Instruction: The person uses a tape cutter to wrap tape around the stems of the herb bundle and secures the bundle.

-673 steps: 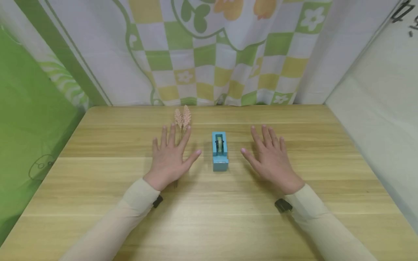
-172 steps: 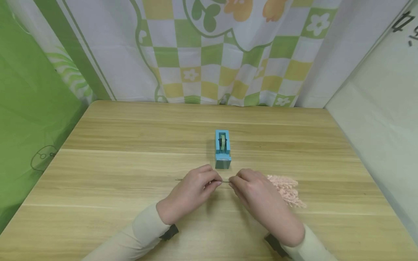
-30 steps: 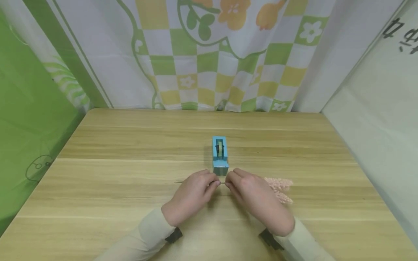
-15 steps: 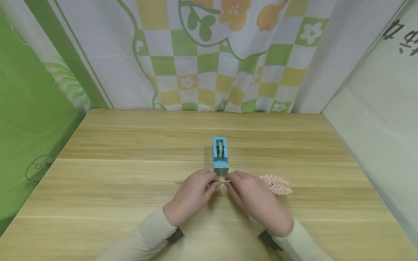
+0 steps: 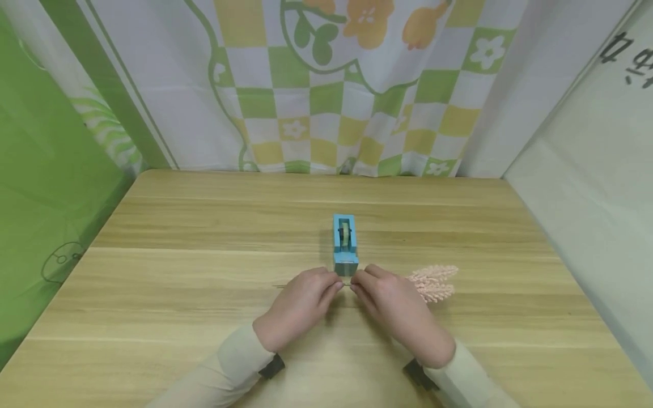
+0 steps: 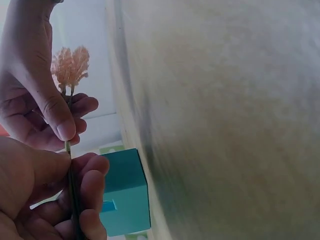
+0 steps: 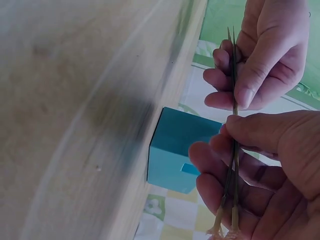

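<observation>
Two thin green stems (image 7: pixel 233 75) with pink fluffy flower heads (image 5: pixel 433 282) are held level just above the wooden table (image 5: pixel 204 294). My left hand (image 5: pixel 334 285) pinches the stems between thumb and fingers. Right beside it, my right hand (image 5: pixel 355 285) pinches them too, with the flower heads sticking out past it to the right. The bare stem tips (image 5: pixel 278 286) poke out to the left. A blue tape dispenser (image 5: pixel 345 245) stands just beyond both hands, its front end close to the fingertips. In the left wrist view the flower heads (image 6: pixel 70 65) and the dispenser (image 6: pixel 125 192) show.
A checked green, yellow and white curtain (image 5: pixel 331 113) hangs along the table's far edge. A green sheet (image 5: pixel 46 187) bounds the left side, a pale wall (image 5: pixel 586 170) the right. Bare wood lies left, right and behind the dispenser.
The pink flower heads have turned and lifted a little at the right, now fanned upward. Both hands kept their pinch on the stems and barely moved.
</observation>
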{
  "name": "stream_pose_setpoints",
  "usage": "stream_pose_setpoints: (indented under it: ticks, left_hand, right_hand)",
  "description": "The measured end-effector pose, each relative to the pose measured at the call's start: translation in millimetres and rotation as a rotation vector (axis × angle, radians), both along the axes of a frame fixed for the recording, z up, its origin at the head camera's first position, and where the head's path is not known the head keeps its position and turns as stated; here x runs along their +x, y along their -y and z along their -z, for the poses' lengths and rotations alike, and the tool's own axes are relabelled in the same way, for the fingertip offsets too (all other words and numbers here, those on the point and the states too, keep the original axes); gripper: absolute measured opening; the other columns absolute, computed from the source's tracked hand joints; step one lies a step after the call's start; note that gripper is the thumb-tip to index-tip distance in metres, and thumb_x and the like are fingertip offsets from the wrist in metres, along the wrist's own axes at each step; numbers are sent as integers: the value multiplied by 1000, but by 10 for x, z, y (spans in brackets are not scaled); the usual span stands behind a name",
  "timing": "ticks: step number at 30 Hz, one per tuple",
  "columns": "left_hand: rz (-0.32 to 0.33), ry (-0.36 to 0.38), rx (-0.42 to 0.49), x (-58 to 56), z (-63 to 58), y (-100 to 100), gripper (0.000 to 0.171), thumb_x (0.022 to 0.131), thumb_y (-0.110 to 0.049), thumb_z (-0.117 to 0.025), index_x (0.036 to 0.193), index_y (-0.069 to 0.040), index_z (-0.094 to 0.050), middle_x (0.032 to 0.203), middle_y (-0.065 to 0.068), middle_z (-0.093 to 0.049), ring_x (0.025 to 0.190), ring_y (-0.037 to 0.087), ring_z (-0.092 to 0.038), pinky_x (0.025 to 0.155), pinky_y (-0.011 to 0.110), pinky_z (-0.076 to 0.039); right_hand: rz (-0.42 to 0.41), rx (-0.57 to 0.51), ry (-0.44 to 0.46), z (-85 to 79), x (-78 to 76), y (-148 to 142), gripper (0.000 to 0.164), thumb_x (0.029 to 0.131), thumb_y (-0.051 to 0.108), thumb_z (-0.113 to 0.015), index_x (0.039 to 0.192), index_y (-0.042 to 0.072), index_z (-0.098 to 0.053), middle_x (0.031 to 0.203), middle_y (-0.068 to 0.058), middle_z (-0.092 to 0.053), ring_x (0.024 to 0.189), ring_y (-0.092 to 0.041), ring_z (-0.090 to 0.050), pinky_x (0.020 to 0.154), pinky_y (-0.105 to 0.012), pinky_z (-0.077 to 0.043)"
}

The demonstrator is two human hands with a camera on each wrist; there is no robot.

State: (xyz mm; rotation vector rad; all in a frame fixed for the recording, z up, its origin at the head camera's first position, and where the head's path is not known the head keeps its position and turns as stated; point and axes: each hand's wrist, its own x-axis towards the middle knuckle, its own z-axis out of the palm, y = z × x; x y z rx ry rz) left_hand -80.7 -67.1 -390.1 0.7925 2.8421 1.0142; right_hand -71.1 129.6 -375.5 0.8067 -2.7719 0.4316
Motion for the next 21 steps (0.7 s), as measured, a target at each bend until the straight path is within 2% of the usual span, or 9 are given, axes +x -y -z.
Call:
stream_pose_setpoints:
  ticks: [10, 14, 21]
  left_hand:
    - [4, -24, 23, -30, 7, -2, 15, 104, -13, -65, 100, -5, -77, 87, 1, -72, 73, 7, -58, 69, 22, -54]
    - [1, -19, 18, -39, 1, -2, 14, 103, -14, -66, 101, -5, -77, 90, 2, -74, 77, 9, -62, 72, 23, -56]
    - [-12, -21, 15, -52, 7, 1, 11, 102, -14, -68, 101, -6, -77, 92, 3, -74, 77, 10, -62, 70, 23, -55]
  right_hand:
    - [25, 39, 7, 25, 4, 9, 11, 97, 16, -74, 104, 7, -74, 88, 3, -72, 71, -9, -65, 61, -24, -56]
    - [11, 64, 12, 17, 6, 9, 9, 97, 14, -75, 104, 9, -76, 86, 4, -68, 72, -7, -61, 62, -23, -56]
    - [-11, 55, -12, 23, -32, 0, 10, 93, 12, -79, 103, 9, -77, 88, 3, -70, 74, -7, -62, 65, -22, -57]
